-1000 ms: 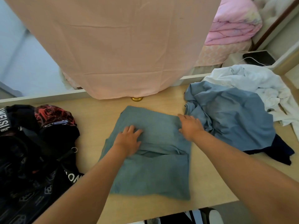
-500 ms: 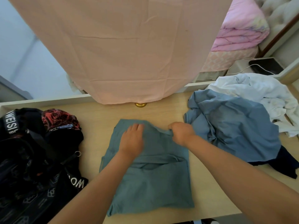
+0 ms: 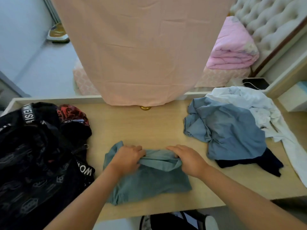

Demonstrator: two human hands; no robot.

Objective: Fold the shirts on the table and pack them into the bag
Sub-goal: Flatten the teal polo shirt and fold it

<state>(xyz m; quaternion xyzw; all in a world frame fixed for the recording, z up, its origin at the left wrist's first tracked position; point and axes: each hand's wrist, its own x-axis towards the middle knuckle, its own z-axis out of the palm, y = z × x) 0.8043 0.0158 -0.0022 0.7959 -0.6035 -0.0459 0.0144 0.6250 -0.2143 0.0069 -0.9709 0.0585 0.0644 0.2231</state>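
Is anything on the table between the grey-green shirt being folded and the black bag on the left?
Nothing visible does. The left hand and right hand grip the grey-green shirt; only bare table lies between it and the black bag. The bag's opening cannot be made out.

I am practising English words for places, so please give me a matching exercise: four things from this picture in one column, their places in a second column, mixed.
Things:
1. grey-green shirt
2. blue shirt
3. black bag
4. white shirt

Places:
A. left end of the table
B. far right end of the table
C. gripped by the left hand and the right hand
D. crumpled, just left of the white shirt

Pairs: 1-C, 2-D, 3-A, 4-B
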